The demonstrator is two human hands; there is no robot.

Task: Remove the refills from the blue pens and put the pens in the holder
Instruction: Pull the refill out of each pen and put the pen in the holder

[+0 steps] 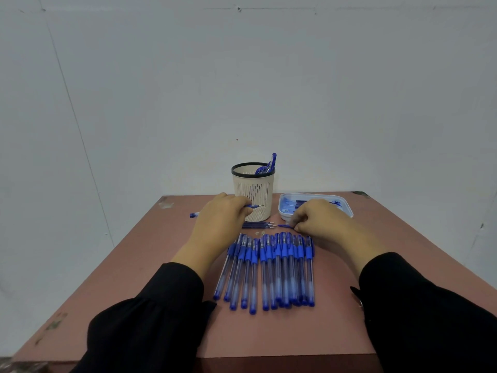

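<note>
Several blue pens (271, 267) lie side by side in a row on the reddish table (150, 267). My left hand (223, 216) grips one pen (194, 214) across the palm; its end sticks out left and its thin tip pokes out right, in front of the cream holder (252, 192). A few blue pens stand inside the holder. My right hand (317, 219) pinches a small blue part (283, 226) just above the row. Several loose refills (258, 225) lie between my hands.
A white tray (347, 208) with blue parts in it sits at the back right, partly hidden by my right hand. The table ends close behind the holder at a plain white wall. Black sleeves cover both my forearms.
</note>
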